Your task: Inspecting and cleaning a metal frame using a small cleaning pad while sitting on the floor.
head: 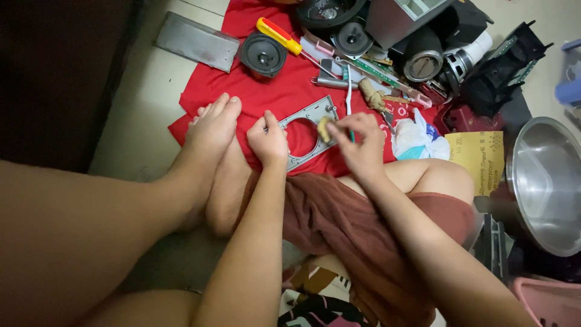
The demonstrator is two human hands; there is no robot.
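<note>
I sit on the floor with my legs out over a red cloth. My left hand grips the left edge of a flat grey metal frame with a round hole, holding it tilted above the cloth. My right hand pinches a small tan pad against the frame's right side, beside the hole. A thin white-and-green handle, perhaps a toothbrush, passes under my right fingers. My bare feet rest just left of my left hand.
On the cloth lie a black speaker cone, a yellow-and-red screwdriver, a grey metal grille, more speaker parts and tools. A white plastic bag, yellow sandpaper sheet, steel bowl and pink basket sit right.
</note>
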